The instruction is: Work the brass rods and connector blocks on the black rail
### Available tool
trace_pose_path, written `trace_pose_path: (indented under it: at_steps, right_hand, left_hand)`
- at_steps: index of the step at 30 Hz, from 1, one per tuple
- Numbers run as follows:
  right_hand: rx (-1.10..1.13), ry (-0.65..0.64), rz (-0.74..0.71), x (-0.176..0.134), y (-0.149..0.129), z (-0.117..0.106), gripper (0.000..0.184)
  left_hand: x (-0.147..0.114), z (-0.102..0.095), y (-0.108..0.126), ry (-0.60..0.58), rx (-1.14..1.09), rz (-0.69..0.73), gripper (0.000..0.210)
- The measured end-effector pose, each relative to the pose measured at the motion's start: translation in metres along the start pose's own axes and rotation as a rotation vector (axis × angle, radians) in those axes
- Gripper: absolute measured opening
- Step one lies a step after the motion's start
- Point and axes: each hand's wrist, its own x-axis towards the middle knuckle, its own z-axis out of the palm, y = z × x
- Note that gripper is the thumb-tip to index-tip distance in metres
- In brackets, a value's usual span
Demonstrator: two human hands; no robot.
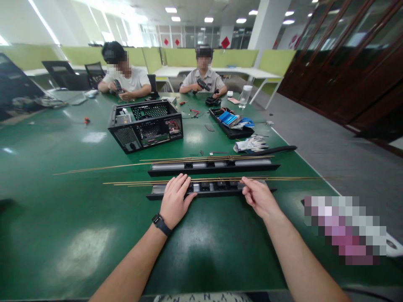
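Across the near black channel-shaped rail [217, 194] lie several thin brass-coloured rods [121, 183]. My left hand [176, 197] rests over the rail's left part, fingers stretched out across rods and rail, thumb along the front edge. At the rail's right end, my right hand [256, 196] is closed, thumb and index finger pinched at a thin brass rod [292, 178] that extends to the right. Behind it, a second black rail [214, 169] lies parallel, with more thin rods [103, 167] along its top. Both rails have grey and black parts inside.
Beyond the rails stand an open black computer case [146, 126] and a black tray [234, 133] with blue items. Gloves [250, 144] and a black strip [273, 149] lie right. A blurred-out object [344, 230] sits near right. Two people work across the green table [78, 218].
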Motion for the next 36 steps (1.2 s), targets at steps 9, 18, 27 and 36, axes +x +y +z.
trace_pose_path:
  at_steps: [9,18,27,36]
  right_hand:
    - [0.005,-0.010,0.027,0.005,-0.003,0.000,0.050]
    - [-0.015,0.006,0.037,0.007,-0.003,0.002,0.049]
    - [-0.019,0.015,0.040,0.005,-0.003,0.003,0.054]
    - [-0.005,0.033,0.013,0.002,-0.003,0.004,0.049]
  left_hand:
    - [0.006,0.000,-0.001,-0.006,-0.012,-0.014,0.049]
    - [0.016,-0.008,0.005,-0.067,-0.020,-0.065,0.047]
    - [0.021,-0.012,0.008,-0.103,-0.006,-0.093,0.045]
    - [0.017,-0.010,0.006,-0.073,-0.014,-0.066,0.046]
